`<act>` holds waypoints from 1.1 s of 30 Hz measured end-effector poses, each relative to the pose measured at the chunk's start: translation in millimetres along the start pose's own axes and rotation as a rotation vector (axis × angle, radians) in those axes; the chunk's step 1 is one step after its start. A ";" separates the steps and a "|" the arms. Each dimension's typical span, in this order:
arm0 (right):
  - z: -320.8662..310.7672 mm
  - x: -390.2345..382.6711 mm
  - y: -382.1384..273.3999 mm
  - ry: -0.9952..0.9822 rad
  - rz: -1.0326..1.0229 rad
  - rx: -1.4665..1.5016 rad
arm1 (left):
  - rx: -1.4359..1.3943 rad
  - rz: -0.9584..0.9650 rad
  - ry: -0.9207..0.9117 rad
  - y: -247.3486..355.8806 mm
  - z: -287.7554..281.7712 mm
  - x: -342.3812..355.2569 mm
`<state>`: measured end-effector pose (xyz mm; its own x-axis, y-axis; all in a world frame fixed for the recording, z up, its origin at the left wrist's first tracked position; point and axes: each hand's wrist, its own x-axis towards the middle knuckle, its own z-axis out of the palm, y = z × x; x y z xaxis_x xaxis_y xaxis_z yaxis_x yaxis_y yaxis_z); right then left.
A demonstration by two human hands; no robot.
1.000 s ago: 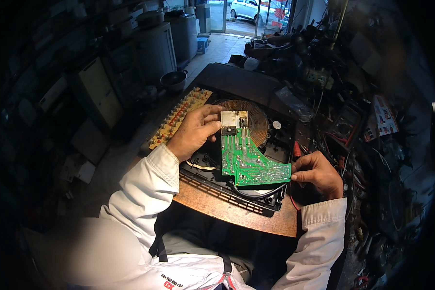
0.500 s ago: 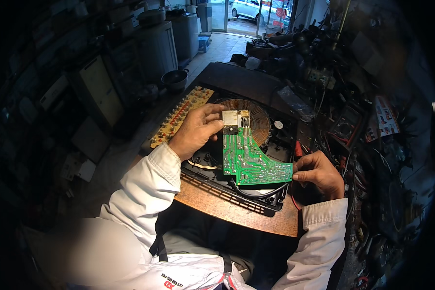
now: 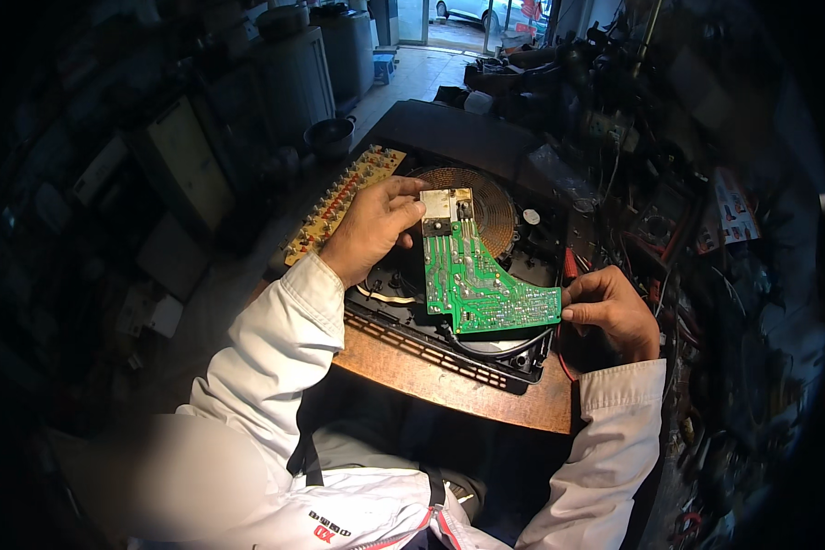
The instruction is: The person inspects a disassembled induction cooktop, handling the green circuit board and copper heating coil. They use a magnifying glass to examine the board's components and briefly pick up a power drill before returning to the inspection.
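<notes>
The green circuit board is held lifted and tilted over the opened black cooker housing on the wooden surface, the left hand clamped on its upper end by the pale metal block and the right hand pinching its lower right corner; this looks like the inspection step, solder side up, and the next move seems to call for steady turning without straining the wires below. The housing holds a copper coil; a yellow button strip lies beside it.
</notes>
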<state>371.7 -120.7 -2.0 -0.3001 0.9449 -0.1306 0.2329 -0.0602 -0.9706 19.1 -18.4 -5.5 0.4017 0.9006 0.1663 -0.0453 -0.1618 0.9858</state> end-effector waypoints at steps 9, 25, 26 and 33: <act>-2.2 -1.1 4.0 0.003 -0.003 0.018 | 0.028 -0.028 0.029 -0.5 0.9 -0.1; 0.8 -3.5 1.3 0.150 -0.137 0.116 | -0.122 -0.154 0.065 1.9 -0.8 -1.8; 1.6 -2.0 -0.4 0.170 -0.160 0.108 | -0.132 -0.181 0.067 2.1 -1.7 -2.0; 3.9 5.0 -1.4 0.308 -0.198 0.053 | -0.244 -0.263 0.020 2.7 -6.7 -3.2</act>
<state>366.2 -117.2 -2.2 -0.0400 0.9920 0.1201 0.1479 0.1248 -0.9811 11.5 -19.1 -3.2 0.4109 0.9067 -0.0954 -0.1612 0.1752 0.9712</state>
